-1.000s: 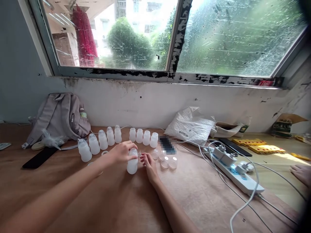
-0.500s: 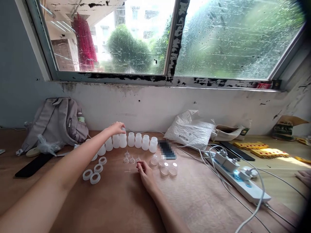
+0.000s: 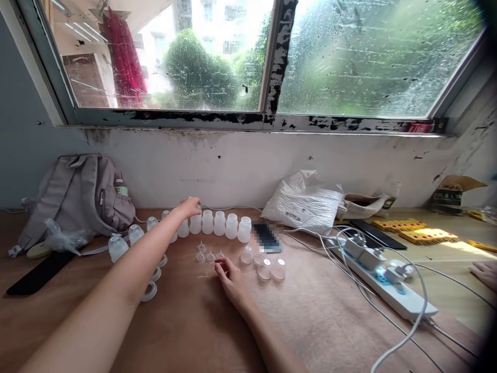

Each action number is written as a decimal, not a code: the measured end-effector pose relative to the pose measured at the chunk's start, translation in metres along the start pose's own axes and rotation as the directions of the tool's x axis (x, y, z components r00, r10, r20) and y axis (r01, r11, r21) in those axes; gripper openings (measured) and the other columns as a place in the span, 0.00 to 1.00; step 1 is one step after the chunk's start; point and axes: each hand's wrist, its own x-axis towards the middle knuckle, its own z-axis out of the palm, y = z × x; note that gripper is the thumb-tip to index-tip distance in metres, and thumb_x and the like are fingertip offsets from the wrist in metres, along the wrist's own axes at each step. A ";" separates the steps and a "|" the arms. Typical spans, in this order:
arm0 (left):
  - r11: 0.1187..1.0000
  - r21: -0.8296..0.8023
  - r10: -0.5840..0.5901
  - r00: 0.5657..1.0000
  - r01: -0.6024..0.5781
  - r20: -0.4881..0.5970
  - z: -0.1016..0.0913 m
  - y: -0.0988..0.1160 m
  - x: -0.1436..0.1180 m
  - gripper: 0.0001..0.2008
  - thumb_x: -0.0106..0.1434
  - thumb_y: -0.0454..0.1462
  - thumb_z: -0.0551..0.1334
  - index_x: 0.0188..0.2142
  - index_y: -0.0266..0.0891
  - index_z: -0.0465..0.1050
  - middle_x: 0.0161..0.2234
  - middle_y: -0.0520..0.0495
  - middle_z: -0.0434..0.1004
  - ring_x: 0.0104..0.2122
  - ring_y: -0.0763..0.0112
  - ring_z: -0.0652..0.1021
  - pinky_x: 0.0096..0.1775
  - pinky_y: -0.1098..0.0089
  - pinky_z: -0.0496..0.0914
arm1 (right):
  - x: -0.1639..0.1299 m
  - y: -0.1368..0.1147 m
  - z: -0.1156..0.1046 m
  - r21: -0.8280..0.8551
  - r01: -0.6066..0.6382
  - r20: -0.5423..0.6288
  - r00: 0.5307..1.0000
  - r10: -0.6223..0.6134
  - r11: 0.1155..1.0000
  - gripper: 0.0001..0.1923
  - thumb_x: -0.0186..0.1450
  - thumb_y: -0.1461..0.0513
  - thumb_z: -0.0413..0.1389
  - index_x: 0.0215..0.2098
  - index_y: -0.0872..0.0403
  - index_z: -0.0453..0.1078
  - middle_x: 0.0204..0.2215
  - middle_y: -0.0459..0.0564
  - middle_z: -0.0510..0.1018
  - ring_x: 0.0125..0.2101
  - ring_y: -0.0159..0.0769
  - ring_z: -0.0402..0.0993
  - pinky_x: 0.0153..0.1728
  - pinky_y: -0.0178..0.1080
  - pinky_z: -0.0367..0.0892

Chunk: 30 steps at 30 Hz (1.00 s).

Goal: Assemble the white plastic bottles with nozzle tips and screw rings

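Note:
My left hand (image 3: 189,207) reaches to the back of the table, its fingers closed at the neck of a translucent white bottle (image 3: 195,224) standing in a curved row. Other bottles (image 3: 232,227) flank it on both sides; my forearm hides part of the row. My right hand (image 3: 232,282) rests on the tabletop with loosely curled fingers, and nothing shows in it. Just beyond its fingertips are several small clear nipple-shaped pieces (image 3: 200,255). Clear round caps (image 3: 264,271) lie to its right. White rings (image 3: 149,291) sit beside my left forearm, partly covered.
A grey backpack (image 3: 77,197) and a black flat object (image 3: 39,273) occupy the left. Behind the caps lie a blurred-out phone (image 3: 267,238) and a silver bag (image 3: 303,199). A power strip (image 3: 388,280) with looping cables stretches across the right. Another person's hand (image 3: 483,272) is at the right edge.
The camera view has shifted slightly, uncovering more bottles left of my forearm. My left hand stays at the bottle's neck, and my right hand remains beside the nipple-shaped pieces.

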 end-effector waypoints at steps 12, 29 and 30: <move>0.999 -0.050 -0.023 0.999 0.022 -0.027 -0.004 -0.006 -0.009 0.21 0.47 0.40 0.61 0.42 0.38 0.67 0.40 0.41 0.72 0.41 0.55 0.71 0.40 0.62 0.64 | 0.002 0.008 0.000 -0.073 0.018 -0.062 0.998 -0.023 0.997 0.14 0.62 0.54 0.44 0.36 0.52 0.65 0.24 0.46 0.71 0.26 0.35 0.67 0.28 0.36 0.61; 0.956 -0.267 0.082 0.983 -0.124 -0.164 0.025 -0.038 -0.227 0.09 0.58 0.41 0.52 0.30 0.41 0.67 0.34 0.49 0.71 0.37 0.67 0.70 0.41 0.67 0.63 | 0.011 0.039 0.005 -0.635 0.174 0.019 0.978 -0.209 0.753 0.15 0.60 0.60 0.48 0.45 0.52 0.65 0.48 0.55 0.66 0.49 0.43 0.60 0.48 0.45 0.56; 0.973 -0.211 0.052 0.984 -0.088 -0.170 0.033 -0.043 -0.236 0.10 0.57 0.42 0.52 0.28 0.41 0.67 0.33 0.48 0.71 0.37 0.66 0.70 0.40 0.66 0.63 | 0.011 0.041 0.006 -0.661 0.171 0.034 0.979 -0.199 0.731 0.16 0.60 0.60 0.48 0.47 0.51 0.64 0.49 0.55 0.65 0.50 0.44 0.58 0.49 0.46 0.55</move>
